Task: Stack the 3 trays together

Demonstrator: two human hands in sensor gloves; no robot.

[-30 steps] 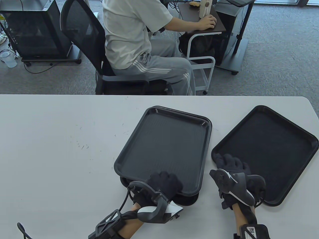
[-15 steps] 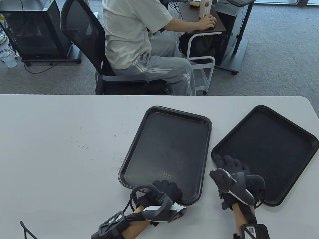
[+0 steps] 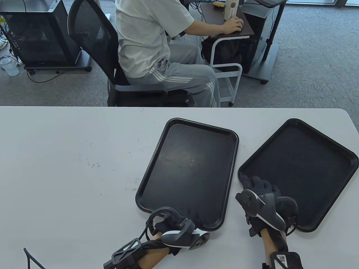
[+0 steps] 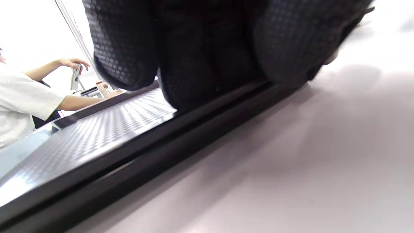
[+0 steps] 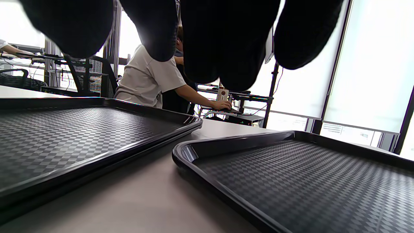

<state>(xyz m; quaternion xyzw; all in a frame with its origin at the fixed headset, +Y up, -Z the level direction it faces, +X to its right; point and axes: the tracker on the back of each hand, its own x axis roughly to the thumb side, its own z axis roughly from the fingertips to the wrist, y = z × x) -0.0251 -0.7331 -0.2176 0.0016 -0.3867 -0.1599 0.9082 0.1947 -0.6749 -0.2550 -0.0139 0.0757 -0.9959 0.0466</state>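
Note:
Two black trays lie nested as one stack [image 3: 188, 165] in the middle of the white table; in the left wrist view two rims [image 4: 129, 152] show one on the other. My left hand [image 3: 182, 220] holds the stack's near rim, its fingers [image 4: 207, 48] lying over the top tray's edge. The third black tray [image 3: 303, 168] lies flat to the right, apart from the stack. My right hand [image 3: 253, 185] rests with loose fingers on that tray's near left corner. In the right wrist view its fingers [image 5: 220, 42] hang above the gap between the stack [image 5: 64, 136] and the third tray [image 5: 307, 181].
The white table [image 3: 70, 168] has bare surface to the left of the stack. Its far edge and right corner [image 3: 345, 112] are close to the third tray. Beyond the table a person [image 3: 151, 47] sits on an office chair at a small desk.
The top tray, held tilted above the lower one, has come down and sits nested flat on it. My left hand has drawn slightly back toward me. My right hand has not moved.

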